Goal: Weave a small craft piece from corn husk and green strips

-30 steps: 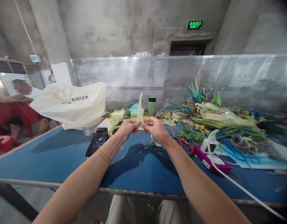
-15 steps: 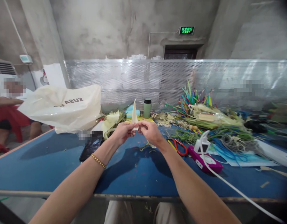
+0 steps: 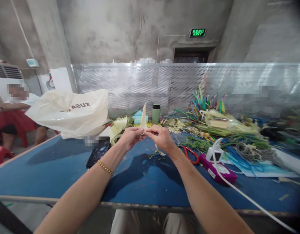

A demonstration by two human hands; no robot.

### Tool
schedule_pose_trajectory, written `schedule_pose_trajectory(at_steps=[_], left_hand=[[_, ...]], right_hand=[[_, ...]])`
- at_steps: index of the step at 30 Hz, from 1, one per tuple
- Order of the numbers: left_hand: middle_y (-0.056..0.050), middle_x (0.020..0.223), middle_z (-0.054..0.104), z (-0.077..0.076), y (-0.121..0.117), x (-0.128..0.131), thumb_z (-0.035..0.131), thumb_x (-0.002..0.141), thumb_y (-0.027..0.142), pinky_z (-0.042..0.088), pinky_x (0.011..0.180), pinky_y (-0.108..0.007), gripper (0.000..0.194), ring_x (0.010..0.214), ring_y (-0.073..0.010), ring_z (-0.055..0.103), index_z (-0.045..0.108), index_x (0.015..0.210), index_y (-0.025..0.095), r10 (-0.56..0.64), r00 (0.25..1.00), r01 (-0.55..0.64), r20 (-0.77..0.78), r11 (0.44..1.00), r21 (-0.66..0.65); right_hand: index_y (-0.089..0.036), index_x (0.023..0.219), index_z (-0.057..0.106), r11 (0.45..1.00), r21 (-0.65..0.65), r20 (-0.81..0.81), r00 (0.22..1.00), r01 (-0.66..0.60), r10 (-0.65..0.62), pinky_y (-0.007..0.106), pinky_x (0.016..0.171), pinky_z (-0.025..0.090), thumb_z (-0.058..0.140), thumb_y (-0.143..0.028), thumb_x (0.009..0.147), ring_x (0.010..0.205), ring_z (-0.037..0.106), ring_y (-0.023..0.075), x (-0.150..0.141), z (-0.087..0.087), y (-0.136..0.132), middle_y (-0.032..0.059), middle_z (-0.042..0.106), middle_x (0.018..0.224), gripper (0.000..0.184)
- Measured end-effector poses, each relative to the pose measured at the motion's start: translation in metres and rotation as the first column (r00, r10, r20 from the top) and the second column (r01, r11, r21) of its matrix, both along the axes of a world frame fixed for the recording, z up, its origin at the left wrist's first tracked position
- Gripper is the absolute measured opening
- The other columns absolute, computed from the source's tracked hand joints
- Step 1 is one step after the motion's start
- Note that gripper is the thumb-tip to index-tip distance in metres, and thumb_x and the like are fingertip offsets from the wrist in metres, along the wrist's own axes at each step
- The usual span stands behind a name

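Note:
A pale, pointed strip of corn husk [image 3: 143, 119] stands upright between my two hands, its tip pointing up. My left hand [image 3: 132, 136], a beaded bracelet on its wrist, pinches the husk's lower end from the left. From the right, the thumb and fingers of my right hand [image 3: 160, 135] close on the same lower end, almost touching the left fingertips. The exact fold under the fingers is hidden. Below the right hand a small curled scrap [image 3: 159, 150] lies on the blue table [image 3: 145, 185]. Loose husk leaves [image 3: 117, 127] lie beyond my left hand.
Left are a white plastic bag [image 3: 67, 113] and a dark tablet [image 3: 97, 152]. A green bottle [image 3: 156, 114] stands behind the hands. To the right lie red-handled scissors [image 3: 192, 156], a magenta box [image 3: 219, 170] with a white cable, and heaped fibres [image 3: 247, 143]. A person [image 3: 18, 104] sits far left.
The whole view has shifted slightly, moving the scene to the right. The right fingers have straightened and pinch lower on the husk, which both hands still hold.

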State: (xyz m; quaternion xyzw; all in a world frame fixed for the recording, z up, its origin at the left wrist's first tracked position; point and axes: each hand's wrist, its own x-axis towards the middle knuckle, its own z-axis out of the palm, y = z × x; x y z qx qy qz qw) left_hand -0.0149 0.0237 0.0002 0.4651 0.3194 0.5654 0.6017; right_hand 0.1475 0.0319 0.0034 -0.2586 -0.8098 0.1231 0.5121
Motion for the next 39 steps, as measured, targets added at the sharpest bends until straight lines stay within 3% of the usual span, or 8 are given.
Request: schedule_pose_trajectory(at_steps=[5,8,18,27,35,39], left_hand=[[-0.007,0.063,0.067,-0.001,0.001,0.001,0.074,0.072,0.011,0.046,0.054,-0.021,0.009,0.055,-0.0109,0.062,0.066,0.071,0.007,0.04,0.999,-0.04,0.016,0.999,0.005],[-0.006,0.062,0.067,-0.001,0.001,0.002,0.076,0.07,0.012,0.047,0.054,-0.021,0.012,0.055,-0.0119,0.063,0.066,0.07,0.007,0.052,0.998,-0.053,0.02,0.998,0.02],[-0.007,0.062,0.067,-0.002,-0.003,0.005,0.078,0.066,0.014,0.047,0.056,-0.022,0.015,0.056,-0.0124,0.064,0.066,0.07,0.007,0.033,0.999,-0.035,0.013,0.995,0.098],[-0.008,0.063,0.068,-0.002,0.0,0.004,0.07,0.075,0.014,0.049,0.057,-0.023,0.009,0.056,-0.0148,0.066,0.065,0.073,0.007,0.007,1.0,-0.009,0.024,0.997,0.075],[-0.006,0.061,0.066,0.0,-0.003,0.006,0.07,0.075,0.012,0.049,0.056,-0.023,0.01,0.054,-0.0136,0.065,0.062,0.071,0.008,0.057,0.998,-0.057,0.007,0.998,0.031],[-0.008,0.064,0.068,0.001,-0.004,0.003,0.069,0.077,0.013,0.049,0.056,-0.022,0.009,0.055,-0.0133,0.065,0.064,0.073,0.007,0.067,0.998,-0.067,-0.009,0.997,0.046]], right_hand=[[-0.018,0.074,0.073,0.999,-0.024,-0.05,0.998,0.042,-0.043,0.027,0.065,0.046,0.065,-0.027,0.079,0.072,0.059,0.0157,-0.001,-0.002,0.001,0.0048,0.067,0.075,0.013],[-0.016,0.072,0.07,0.994,-0.103,-0.102,0.994,0.023,-0.034,0.027,0.066,0.048,0.065,-0.027,0.077,0.07,0.061,0.0161,-0.003,-0.002,0.001,0.0055,0.068,0.073,0.013],[-0.018,0.068,0.056,0.947,-0.32,-0.223,0.973,-0.011,-0.064,0.025,0.05,0.047,0.064,-0.028,0.068,0.053,0.058,0.014,-0.008,-0.006,0.003,0.0013,0.062,0.061,0.013],[-0.018,0.066,0.055,0.905,-0.425,-0.282,0.955,-0.036,-0.094,0.026,0.051,0.048,0.063,-0.02,0.063,0.049,0.058,0.0135,-0.01,-0.006,0.004,-0.0018,0.06,0.056,0.009],[-0.016,0.071,0.058,0.93,-0.366,-0.198,0.978,-0.012,-0.065,0.026,0.05,0.047,0.065,-0.026,0.069,0.051,0.057,0.0128,-0.008,-0.005,0.003,0.0,0.061,0.062,0.012],[-0.016,0.079,0.065,0.977,-0.207,-0.069,0.996,0.047,-0.062,0.026,0.057,0.047,0.063,-0.028,0.076,0.061,0.056,0.0131,-0.005,-0.001,0.002,0.0026,0.064,0.073,0.013]])
